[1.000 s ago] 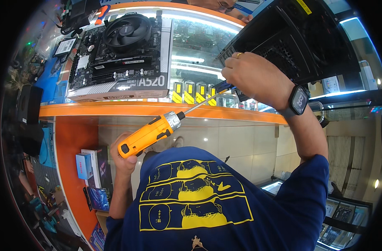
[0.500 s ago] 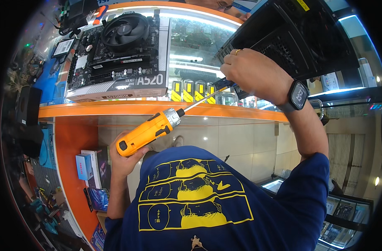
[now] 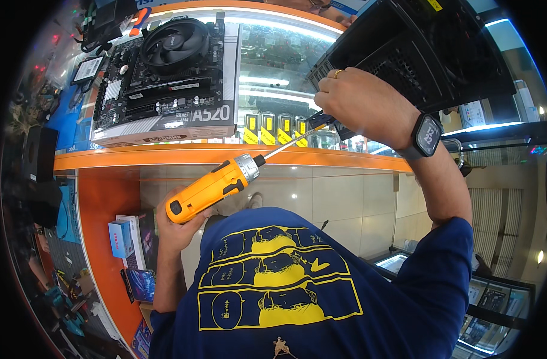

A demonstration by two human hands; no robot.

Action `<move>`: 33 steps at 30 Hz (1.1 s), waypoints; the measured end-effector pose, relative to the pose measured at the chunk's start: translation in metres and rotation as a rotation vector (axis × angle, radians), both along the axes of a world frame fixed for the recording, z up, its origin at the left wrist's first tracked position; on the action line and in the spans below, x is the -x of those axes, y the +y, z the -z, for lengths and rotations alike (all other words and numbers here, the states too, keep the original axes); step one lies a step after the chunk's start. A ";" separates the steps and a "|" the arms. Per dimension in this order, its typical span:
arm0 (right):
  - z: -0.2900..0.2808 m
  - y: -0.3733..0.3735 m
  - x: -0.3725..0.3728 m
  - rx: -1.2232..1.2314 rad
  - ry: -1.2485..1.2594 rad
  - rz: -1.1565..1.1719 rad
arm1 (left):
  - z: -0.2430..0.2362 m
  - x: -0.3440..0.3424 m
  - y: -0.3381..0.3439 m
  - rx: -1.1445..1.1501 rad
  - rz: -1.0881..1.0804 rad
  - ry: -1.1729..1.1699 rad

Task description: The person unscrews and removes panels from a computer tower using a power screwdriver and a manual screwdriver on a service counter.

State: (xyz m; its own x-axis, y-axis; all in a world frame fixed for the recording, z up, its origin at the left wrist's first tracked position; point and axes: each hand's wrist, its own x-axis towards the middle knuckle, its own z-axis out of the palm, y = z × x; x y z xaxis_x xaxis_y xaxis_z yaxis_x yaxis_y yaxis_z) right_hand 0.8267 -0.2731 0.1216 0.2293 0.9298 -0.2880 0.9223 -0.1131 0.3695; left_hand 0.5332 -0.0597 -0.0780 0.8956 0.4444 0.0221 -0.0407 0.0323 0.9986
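Observation:
My left hand (image 3: 175, 232) is wrapped round an orange cordless screwdriver (image 3: 210, 190) in front of the counter edge. Its long bit (image 3: 285, 145) slants up to the right, the tip reaching a small dark piece (image 3: 321, 119) just under my right hand (image 3: 368, 106). The fingers of that hand are bent closed by the lower left edge of a black computer case (image 3: 480, 54), which lies tilted on the counter. What they pinch is hidden behind the hand.
A motherboard (image 3: 113, 90) with a round cooler fan (image 3: 173, 45) rests on its box (image 3: 222, 128) at the left. Packaged parts (image 3: 268, 128) show through the glass counter, which has an orange edge (image 3: 195, 159). Orange-handled pliers (image 3: 140, 21) lie far left. Someone is across the counter.
The view has shifted very slightly, so the box and motherboard sit a little further left. Both hands keep their places and their grip; the screwdriver points the same way.

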 end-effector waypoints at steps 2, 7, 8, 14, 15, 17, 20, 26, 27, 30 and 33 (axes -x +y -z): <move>0.000 0.000 0.000 0.009 0.000 0.008 | -0.002 -0.001 0.000 0.002 0.006 0.005; 0.001 -0.001 -0.003 -0.029 -0.010 -0.065 | -0.004 -0.003 -0.001 -0.024 0.012 -0.014; 0.001 -0.002 -0.003 -0.029 -0.010 -0.064 | -0.004 -0.004 -0.001 -0.038 0.013 -0.026; 0.004 -0.005 -0.003 0.040 0.000 0.009 | -0.007 -0.005 -0.001 -0.019 0.027 0.014; 0.004 -0.005 -0.003 0.036 -0.006 0.003 | -0.008 -0.005 -0.001 -0.019 0.028 0.015; 0.004 -0.006 -0.003 0.033 -0.010 -0.002 | -0.008 -0.005 0.000 -0.040 0.048 0.026; 0.005 -0.008 -0.003 0.005 0.006 -0.019 | -0.004 -0.004 0.000 -0.035 0.048 0.006; 0.005 -0.010 -0.003 0.005 0.017 -0.019 | -0.006 -0.007 -0.003 -0.033 0.045 -0.002; 0.006 -0.011 -0.005 0.005 0.011 -0.037 | -0.006 -0.007 -0.003 -0.033 0.046 -0.001; 0.007 -0.013 -0.004 0.000 0.006 -0.055 | -0.008 -0.008 -0.004 -0.031 0.059 -0.001; 0.005 -0.013 -0.001 0.006 0.005 -0.044 | -0.009 -0.009 -0.005 -0.015 0.058 0.008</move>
